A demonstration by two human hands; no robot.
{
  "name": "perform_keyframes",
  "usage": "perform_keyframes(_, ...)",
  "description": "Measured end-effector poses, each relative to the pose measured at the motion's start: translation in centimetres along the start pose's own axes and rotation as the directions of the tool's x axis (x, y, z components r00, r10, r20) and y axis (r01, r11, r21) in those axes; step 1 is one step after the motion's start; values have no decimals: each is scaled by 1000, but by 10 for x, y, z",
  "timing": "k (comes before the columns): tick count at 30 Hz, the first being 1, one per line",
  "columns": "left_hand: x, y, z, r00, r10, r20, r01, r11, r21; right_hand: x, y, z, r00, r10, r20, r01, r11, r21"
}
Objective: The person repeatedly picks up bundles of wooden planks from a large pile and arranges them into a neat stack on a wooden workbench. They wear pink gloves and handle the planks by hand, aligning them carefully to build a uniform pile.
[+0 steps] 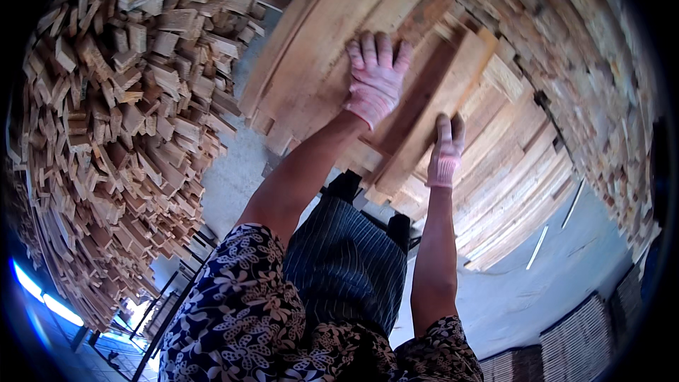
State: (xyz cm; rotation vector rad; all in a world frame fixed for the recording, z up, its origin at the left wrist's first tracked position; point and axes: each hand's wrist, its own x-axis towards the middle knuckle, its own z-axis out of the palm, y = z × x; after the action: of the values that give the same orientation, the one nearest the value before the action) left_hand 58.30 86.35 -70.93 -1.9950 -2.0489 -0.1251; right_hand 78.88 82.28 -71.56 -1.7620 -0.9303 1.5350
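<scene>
Both of my hands wear pink gloves with dirty fingertips. My left hand [376, 79] lies flat with its fingers spread on the wide wooden boards [318, 64] of the stack in front of me. To its right, a long loose plank [437, 110] lies slantwise on top of the stack. Against the right edge of that plank is my right hand [445, 150], its visible fingers stretched out and its thumb hidden. A dark gap runs along the plank's left side.
A tall heap of cut wood pieces [134, 120] rises on the left. More piled wood [566, 49] lines the far right. Narrower boards [509, 170] lie right of the plank. Two thin pale strips [537, 247] lie on the grey floor [559, 276]. Slatted panels [576, 336] stand at the lower right.
</scene>
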Motion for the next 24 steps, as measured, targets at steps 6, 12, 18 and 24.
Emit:
perform_keyframes(6, -7, -155, -2, 925, -310, 221, 377, 825, -421, -6, 24, 26, 965, -133, -226, 61, 952, -301)
perform_keyframes(12, -60, -227, 20, 554, -279, 784, 812, 388, -436, 29, 60, 91, 904, -327, -275, 294, 943, -152)
perform_keyframes(18, -70, -236, 12, 500, -309, 809, 845, 377, -379, -3, -8, 130, 986, -57, -160, 31, 986, -162)
perform_keyframes(24, -79, -223, 9, 658, -313, 685, 732, 476, -487, -12, -13, 123, 988, -22, -151, -6, 983, -182)
